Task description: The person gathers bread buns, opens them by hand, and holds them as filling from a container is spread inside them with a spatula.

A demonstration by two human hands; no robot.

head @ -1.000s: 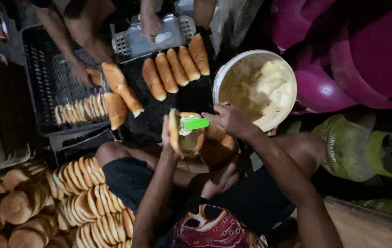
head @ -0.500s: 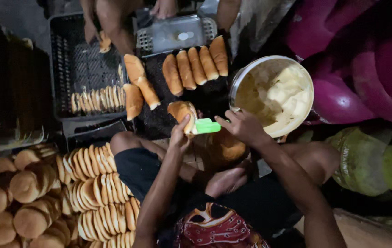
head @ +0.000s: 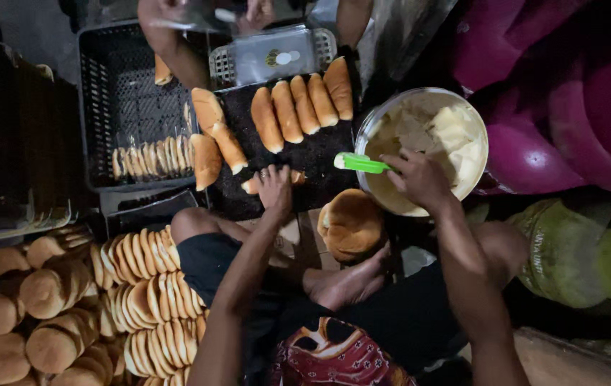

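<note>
My left hand (head: 275, 189) rests on a filled bread roll (head: 254, 185) lying on the dark tray (head: 319, 154). My right hand (head: 417, 179) grips a green-handled spreader (head: 359, 163) at the rim of a white bucket (head: 478, 134) of pale cream. Several long rolls (head: 298, 104) lie in a row at the tray's far side, with more rolls (head: 212, 132) at its left. A round bun (head: 352, 223) sits just in front of the tray, near my foot.
A black crate (head: 116, 93) holds sliced rolls (head: 149, 157). Stacks of buns (head: 69, 300) fill the lower left. Another person's arm (head: 176, 53) reaches into the crate by a metal tray (head: 269, 53). Purple plastic tubs (head: 570, 93) stand at right, a green canister (head: 577, 250) below them.
My left hand has set the filled roll down on the tray. My right hand moved the spreader away from the roll to the bucket's rim.
</note>
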